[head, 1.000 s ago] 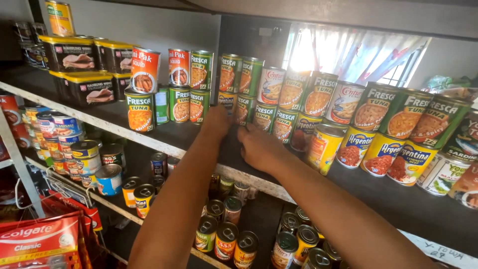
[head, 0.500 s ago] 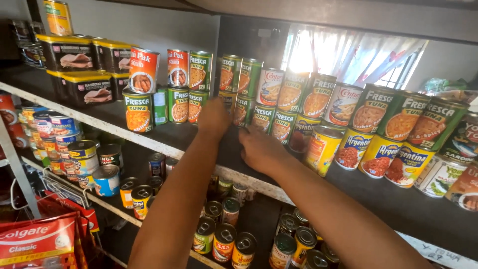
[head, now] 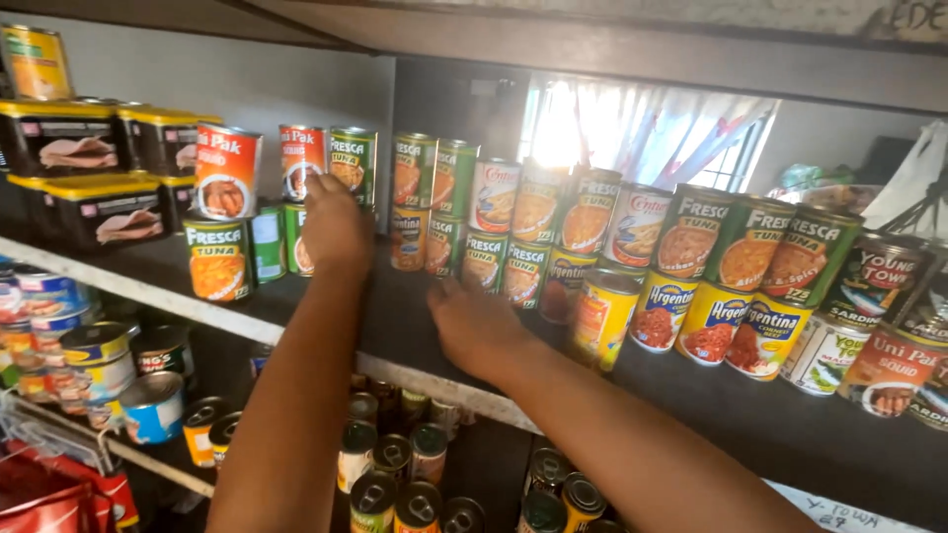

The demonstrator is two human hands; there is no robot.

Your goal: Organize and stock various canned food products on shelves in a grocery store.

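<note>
The left hand (head: 336, 225) is raised to the stacked green tuna cans (head: 296, 237) on the dark shelf (head: 415, 316), its fingers curled over them; whether a can is pinched cannot be told. The right hand (head: 476, 326) is laid flat on the shelf, fingers spread, just right of those cans and below the two-tier can row (head: 513, 232).

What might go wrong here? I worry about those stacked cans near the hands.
The left hand reaches into two-high stacked cans; a nudge could topple the upper red can off the shelf. The right hand rests near the shelf's front edge, beside the yellow can standing forward of its row, which a sweep might knock down.
</note>
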